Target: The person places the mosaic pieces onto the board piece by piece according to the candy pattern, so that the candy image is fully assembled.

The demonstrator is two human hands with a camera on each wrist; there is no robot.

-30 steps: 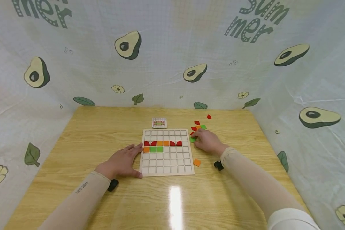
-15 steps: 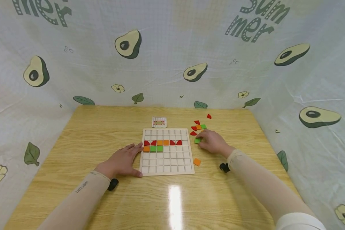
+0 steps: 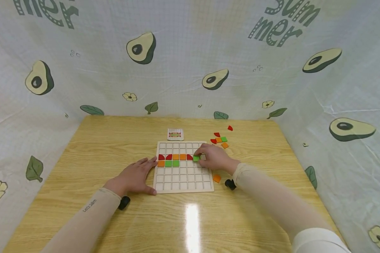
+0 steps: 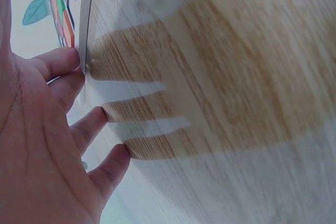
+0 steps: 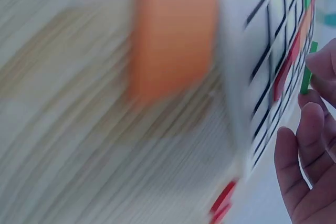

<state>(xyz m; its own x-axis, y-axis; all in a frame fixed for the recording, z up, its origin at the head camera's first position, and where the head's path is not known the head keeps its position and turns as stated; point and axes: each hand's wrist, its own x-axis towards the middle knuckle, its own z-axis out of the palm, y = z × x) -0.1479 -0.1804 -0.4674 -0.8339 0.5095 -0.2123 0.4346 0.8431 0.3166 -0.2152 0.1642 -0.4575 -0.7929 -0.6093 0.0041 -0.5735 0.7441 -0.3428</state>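
Note:
A wooden grid board (image 3: 183,184) lies on the table, with red, orange and green tiles set in two of its rows. My left hand (image 3: 134,178) rests at the board's left edge, fingers spread; in the left wrist view the fingertips (image 4: 71,61) touch that edge. Over the right part of the board, my right hand (image 3: 216,157) pinches a green square tile (image 3: 196,158) between thumb and fingers. That tile (image 5: 310,69) also shows in the right wrist view. My hand hides some of the board's right cells.
Right of the board lie loose tiles: a red quarter-circle (image 3: 230,128), an orange square (image 3: 225,145), a green square (image 3: 224,139) and several others. Another orange tile (image 3: 216,178) sits by the lower right edge. A small pattern card (image 3: 175,134) lies behind the board.
My right hand drew the green tile away to the right of the board, then carried it left over the grid. My left hand has stayed at the board's edge.

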